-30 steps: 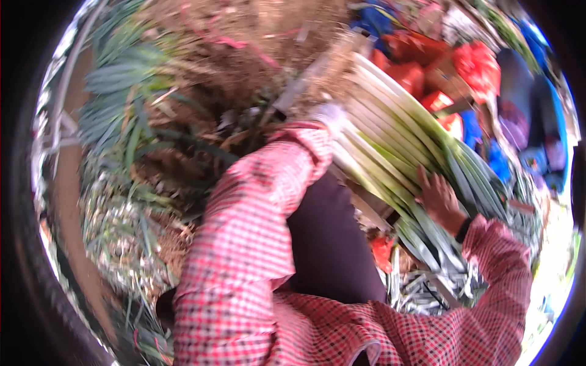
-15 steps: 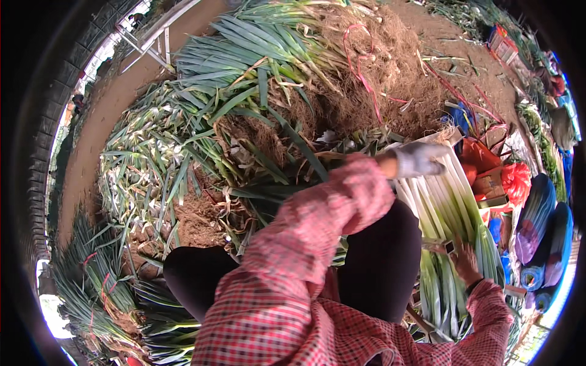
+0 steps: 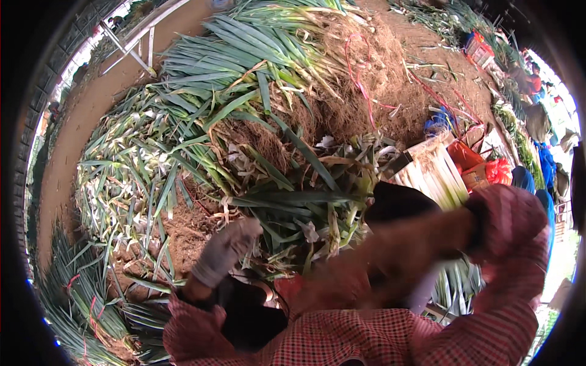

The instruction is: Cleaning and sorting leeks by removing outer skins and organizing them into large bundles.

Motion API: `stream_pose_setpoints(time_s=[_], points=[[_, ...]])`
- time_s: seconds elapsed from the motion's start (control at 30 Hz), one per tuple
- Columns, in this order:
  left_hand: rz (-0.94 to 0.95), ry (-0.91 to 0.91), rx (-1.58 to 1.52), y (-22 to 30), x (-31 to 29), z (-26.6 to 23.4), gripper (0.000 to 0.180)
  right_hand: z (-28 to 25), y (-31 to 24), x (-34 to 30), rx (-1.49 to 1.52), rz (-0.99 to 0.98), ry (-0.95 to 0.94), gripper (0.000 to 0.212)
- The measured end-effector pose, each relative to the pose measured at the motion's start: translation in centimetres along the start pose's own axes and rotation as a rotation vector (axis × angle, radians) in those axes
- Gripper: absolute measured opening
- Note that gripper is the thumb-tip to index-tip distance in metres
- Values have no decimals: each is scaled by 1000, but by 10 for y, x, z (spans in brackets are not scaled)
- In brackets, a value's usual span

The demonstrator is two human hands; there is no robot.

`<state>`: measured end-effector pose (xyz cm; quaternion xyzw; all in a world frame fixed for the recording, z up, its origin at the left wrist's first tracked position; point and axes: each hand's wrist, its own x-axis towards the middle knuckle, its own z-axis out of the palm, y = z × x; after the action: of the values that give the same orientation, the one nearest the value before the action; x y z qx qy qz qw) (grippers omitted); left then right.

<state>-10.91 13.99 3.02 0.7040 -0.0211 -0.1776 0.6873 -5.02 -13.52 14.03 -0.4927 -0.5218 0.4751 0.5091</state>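
My left hand [image 3: 231,245], in a grey glove, hovers over the low left side of my lap, beside loose leek leaves. Its fingers look curled, and nothing shows in them. My bare right hand [image 3: 366,262] sweeps across my lap close to the camera, smeared by motion, so its fingers cannot be read. Behind that arm lies a bundle of trimmed leeks [image 3: 434,183], white ends toward the far side. The arm hides its middle, and green leaves [image 3: 459,285] show below it. Peeled leaf scraps [image 3: 342,227] lie just in front of my knees.
A large heap of untrimmed leeks [image 3: 244,55] with matted roots [image 3: 384,79] lies ahead. Discarded leaves [image 3: 131,158] cover the left, with tied leeks [image 3: 73,299] nearer. Red plastic bags [image 3: 499,171] are at right. A metal frame [image 3: 143,39] stands far left.
My left hand has left the white leek ends and swung down left to my lap. My right hand has risen off the leek leaves and swung leftward. The view has shifted slightly.
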Motion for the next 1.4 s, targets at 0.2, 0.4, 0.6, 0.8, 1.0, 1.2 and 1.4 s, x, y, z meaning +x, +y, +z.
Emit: stream_pose_setpoints(time_s=[0.2, 0.4, 0.6, 0.8, 1.0, 1.2, 1.4], points=[[-234, 30, 173, 2, -23, 18, 34, -256, 205, 52, -373, 606, 1086, 64], [-131, -12, -47, -60, -16, 22, 57, -370, 313, -29, -877, 1166, 1123, 61], [-162, 88, 12, -54, 7, 21, 35, -372, 296, -26, -807, 945, 1142, 52], [9, 491, -225, 5, 24, -12, 32, -310, 164, 34, -134, 250, 1228, 17], [233, 423, -545, -20, 38, -28, 47, -167, 57, 60, -40, 646, 1353, 21], [80, 20, -1102, -11, 76, 14, 47, 45, 6, 4, 142, 232, 822, 18], [262, 247, -1658, -10, 60, 5, 31, 102, 56, -30, 165, 563, 515, 38]])
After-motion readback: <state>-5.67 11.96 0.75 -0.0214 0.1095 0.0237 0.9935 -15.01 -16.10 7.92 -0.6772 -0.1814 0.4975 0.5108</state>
